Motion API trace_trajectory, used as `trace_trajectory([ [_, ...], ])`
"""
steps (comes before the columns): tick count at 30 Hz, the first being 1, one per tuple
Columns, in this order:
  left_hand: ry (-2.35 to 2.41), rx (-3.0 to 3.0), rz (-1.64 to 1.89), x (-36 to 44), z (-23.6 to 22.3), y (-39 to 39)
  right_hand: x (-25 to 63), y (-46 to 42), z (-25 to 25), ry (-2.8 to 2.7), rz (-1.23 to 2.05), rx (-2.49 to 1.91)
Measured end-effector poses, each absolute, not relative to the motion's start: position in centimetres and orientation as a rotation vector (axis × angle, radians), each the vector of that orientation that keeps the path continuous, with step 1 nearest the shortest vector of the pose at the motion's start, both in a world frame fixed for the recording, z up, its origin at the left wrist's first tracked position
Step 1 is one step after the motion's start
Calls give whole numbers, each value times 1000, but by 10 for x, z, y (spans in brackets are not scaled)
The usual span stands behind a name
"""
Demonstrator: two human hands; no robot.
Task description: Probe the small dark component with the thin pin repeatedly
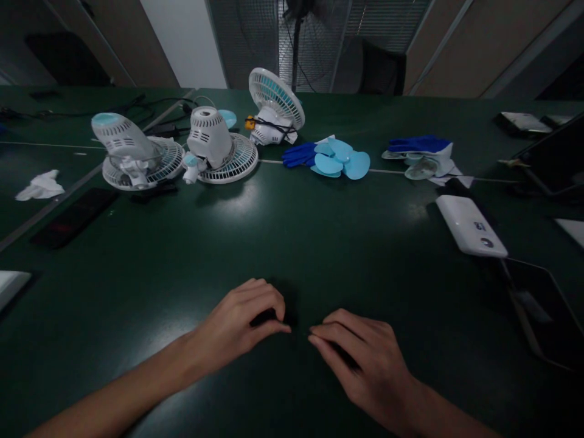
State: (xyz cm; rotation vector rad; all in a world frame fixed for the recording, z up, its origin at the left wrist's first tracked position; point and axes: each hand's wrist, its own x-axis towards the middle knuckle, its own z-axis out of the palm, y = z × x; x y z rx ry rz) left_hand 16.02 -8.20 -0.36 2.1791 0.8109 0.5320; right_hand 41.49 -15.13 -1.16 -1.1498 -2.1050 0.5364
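Note:
My left hand (249, 313) is over the dark green table (283, 243), its fingers loosely curled and the thumb stretched out a little apart from them. I see nothing held in it. Just to the right, my right hand (360, 353) has its thumb and fingertips brought together in a pinch. Whatever may be between those tips is hidden or too small to name. A short gap separates the two hands. Ahead of them lie light blue fan blades (340, 159) beside a blue glove (298, 155).
Two white fan units (141, 152) (214, 143) lie grille-down at the back left, and another fan (276, 106) stands beyond them. Gloves (422, 152) lie at the back right, near a white device (472, 225) and a dark tablet (542, 310). A dark phone (75, 216) is at left.

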Motion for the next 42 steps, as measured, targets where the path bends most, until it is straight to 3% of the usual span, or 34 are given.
trace_trajectory([
  [6, 1412, 2251, 605, 69, 6, -34, 417, -151, -10, -2075, 574, -1131],
  [12, 2091, 1954, 719, -27, 15, -5, 418, -151, -10, -2075, 567, -1124],
  [31, 2173, 1495, 846, -61, 6, 7, 418, -152, -13, -2087, 568, -1114],
  [42, 2229, 1600, 1295, -60, 5, 3, 418, -152, -12, -2098, 547, -1118],
])
